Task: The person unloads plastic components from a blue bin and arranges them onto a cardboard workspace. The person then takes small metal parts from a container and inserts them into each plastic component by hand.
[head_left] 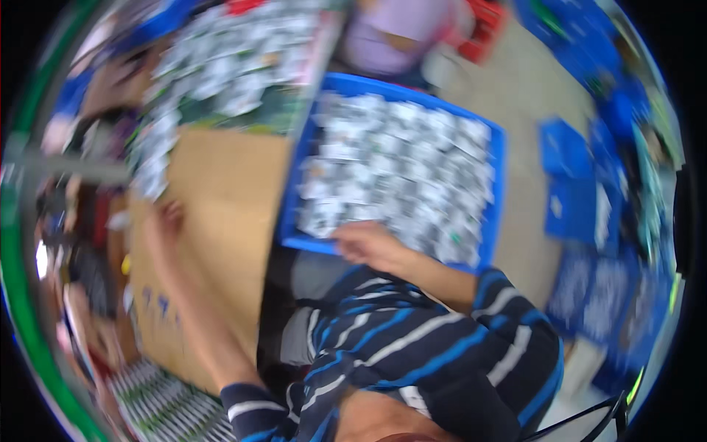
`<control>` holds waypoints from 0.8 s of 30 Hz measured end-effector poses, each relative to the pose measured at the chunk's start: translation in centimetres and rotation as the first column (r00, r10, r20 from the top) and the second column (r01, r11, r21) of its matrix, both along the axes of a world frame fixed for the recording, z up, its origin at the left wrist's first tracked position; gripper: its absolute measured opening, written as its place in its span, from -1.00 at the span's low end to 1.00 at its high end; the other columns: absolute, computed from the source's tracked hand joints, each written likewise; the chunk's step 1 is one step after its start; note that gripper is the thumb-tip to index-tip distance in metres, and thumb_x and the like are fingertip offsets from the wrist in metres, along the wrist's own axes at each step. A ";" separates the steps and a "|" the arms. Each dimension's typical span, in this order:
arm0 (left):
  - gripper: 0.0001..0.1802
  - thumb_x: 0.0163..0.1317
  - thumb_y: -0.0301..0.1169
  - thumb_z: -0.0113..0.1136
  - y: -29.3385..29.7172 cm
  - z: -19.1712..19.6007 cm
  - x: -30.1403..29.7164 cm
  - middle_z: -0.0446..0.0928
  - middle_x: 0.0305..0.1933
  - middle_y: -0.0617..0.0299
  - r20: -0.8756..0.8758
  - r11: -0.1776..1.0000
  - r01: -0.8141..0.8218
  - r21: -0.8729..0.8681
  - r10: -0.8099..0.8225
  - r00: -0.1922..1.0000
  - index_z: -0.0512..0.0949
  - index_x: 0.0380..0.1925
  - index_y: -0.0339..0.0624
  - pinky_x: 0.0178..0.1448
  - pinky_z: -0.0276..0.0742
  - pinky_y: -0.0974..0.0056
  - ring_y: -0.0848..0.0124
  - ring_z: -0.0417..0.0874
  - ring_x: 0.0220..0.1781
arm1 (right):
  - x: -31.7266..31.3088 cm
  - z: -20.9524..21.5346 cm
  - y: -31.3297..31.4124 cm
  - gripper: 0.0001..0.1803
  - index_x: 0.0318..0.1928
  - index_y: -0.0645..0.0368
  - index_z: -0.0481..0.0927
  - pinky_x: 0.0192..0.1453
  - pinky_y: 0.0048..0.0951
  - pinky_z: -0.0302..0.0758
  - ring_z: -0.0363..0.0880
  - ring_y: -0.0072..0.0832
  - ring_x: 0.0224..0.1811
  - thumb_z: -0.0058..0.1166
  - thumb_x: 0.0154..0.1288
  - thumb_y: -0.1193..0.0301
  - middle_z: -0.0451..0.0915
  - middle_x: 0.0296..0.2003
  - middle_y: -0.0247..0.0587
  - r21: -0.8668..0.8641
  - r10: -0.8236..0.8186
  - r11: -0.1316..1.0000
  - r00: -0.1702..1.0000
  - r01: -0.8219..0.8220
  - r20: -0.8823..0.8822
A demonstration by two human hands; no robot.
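My left hand (pixel 169 219) is over the cardboard sheet (pixel 228 191) on the table, just below the end of a row of small white packets (pixel 155 173). Its fingers look curled, but blur hides whether they hold anything. At the near left rim of a blue crate (pixel 498 191), my right hand (pixel 364 243) has its fingers drawn together. Whatever might be between them is too smeared to make out. Rows of small white and grey packets (pixel 398 162) fill the crate, which stands right of the table.
More white packets (pixel 236 55) cover the far part of the table, on a green surface. A person in a light purple top (pixel 394 37) is beyond the crate. Blue crates (pixel 571 206) stand along the right, past a strip of floor (pixel 519 140). A green post (pixel 18 258) rises at left.
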State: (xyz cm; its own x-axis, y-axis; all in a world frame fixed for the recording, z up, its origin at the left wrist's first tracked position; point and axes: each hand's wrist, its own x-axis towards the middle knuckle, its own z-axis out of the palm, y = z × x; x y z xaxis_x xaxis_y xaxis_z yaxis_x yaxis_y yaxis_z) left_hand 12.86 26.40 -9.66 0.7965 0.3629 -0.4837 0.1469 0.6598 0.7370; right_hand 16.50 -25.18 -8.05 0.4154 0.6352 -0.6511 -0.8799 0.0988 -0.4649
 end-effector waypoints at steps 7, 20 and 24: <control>-0.69 0.45 -0.20 -0.01 1.0 0.0 3.4 0.67 -0.31 0.18 -0.272 0.850 -0.151 0.505 0.322 0.907 0.55 -0.16 -0.23 -0.46 0.57 0.49 0.43 0.67 -0.43 | -3.1 0.9 0.3 -0.73 -0.08 0.25 0.63 -0.57 -0.67 0.37 0.52 -0.67 -0.58 0.03 0.42 0.32 0.64 -0.46 -0.25 -0.008 0.089 0.996 0.985 -0.089 0.148; -0.72 0.49 -0.40 -0.07 -35.2 6.6 -4.7 0.57 -0.44 0.10 -0.266 0.855 0.344 0.388 -0.253 0.930 0.19 0.06 -0.32 -0.60 0.45 0.44 0.44 0.62 -0.58 | 0.2 2.8 -0.6 -0.62 0.19 0.18 0.47 -0.28 -0.42 0.52 0.60 -0.44 -0.38 0.10 0.40 0.40 0.60 -0.35 -0.16 -0.296 0.202 0.913 0.318 0.282 0.926; -0.62 0.48 -0.38 -0.04 -39.2 4.3 -3.8 0.59 -0.42 0.05 -0.211 0.881 0.391 0.265 -0.343 0.915 0.15 0.11 -0.42 -0.59 0.48 0.41 0.40 0.63 -0.56 | 1.4 0.6 -3.0 -0.75 0.01 0.23 0.57 -0.39 -0.39 0.45 0.53 -0.44 -0.49 0.10 0.37 0.43 0.60 -0.44 -0.11 -0.363 0.275 0.814 0.249 0.453 0.929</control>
